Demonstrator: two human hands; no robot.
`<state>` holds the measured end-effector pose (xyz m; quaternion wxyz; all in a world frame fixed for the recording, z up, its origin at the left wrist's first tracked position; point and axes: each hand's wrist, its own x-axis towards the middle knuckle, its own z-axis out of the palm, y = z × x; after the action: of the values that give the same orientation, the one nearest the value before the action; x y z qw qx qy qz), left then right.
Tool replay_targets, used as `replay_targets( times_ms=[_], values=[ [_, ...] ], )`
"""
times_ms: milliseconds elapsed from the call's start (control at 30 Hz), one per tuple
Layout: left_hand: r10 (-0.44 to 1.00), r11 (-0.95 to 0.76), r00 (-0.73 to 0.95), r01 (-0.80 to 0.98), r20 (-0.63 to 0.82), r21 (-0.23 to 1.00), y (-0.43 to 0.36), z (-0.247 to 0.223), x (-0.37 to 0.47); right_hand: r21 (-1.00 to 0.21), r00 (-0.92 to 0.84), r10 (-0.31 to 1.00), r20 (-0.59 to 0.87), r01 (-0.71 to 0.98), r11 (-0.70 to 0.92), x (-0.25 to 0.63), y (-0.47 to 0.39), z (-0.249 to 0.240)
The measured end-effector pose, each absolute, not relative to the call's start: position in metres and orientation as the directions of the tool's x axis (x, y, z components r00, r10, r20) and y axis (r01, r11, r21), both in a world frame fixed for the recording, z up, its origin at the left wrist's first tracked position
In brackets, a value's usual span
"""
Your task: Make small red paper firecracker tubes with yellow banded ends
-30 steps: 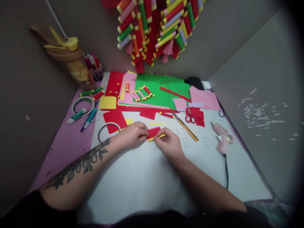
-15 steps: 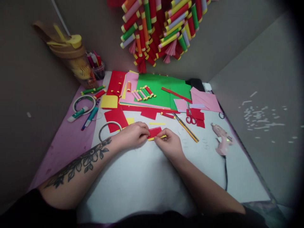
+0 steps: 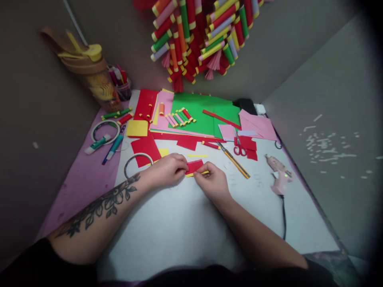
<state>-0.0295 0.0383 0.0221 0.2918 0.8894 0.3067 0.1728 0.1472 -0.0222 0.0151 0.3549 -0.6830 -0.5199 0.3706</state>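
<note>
The red paper [image 3: 195,164] lies mid-desk, well in from both side edges, a yellow strip [image 3: 190,174] along its near side. The right hand [image 3: 213,179] grips that near side between thumb and finger; the left hand [image 3: 174,169] has its fingertips on the paper's left end, though I cannot tell whether its grip pinches or merely presses. Just beyond lies a loose yellow band [image 3: 198,156]. A slim yellow tool [image 3: 235,160] slants to the right, and red-handled scissors [image 3: 240,150] rest on red scraps toward the far right corner. Near the right edge sits a pink glue gun [image 3: 279,174]. Small paper rolls [image 3: 180,118] lie on a green sheet [image 3: 221,102] along the far edge, with a bottle [image 3: 103,85] and pen cup [image 3: 124,92] at the far left corner. The left wrist covers part of a tape ring [image 3: 140,154]; dark clothing hides the near edge. The hanging rolls [image 3: 221,32] are cut off above, and a black object [image 3: 245,105] by the far right corner is hard to make out.
</note>
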Motion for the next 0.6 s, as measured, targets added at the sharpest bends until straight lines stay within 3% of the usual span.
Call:
replay_targets(
  times_ms=[600],
  values=[
    [0.711, -0.587, 0.696, 0.514, 0.095, 0.626, 0.0318, 0.0284, -0.0234, -0.857, 0.162, 0.982, -0.098, 0.489, -0.166, 0.1468, -0.0227, 0.0128]
  ],
)
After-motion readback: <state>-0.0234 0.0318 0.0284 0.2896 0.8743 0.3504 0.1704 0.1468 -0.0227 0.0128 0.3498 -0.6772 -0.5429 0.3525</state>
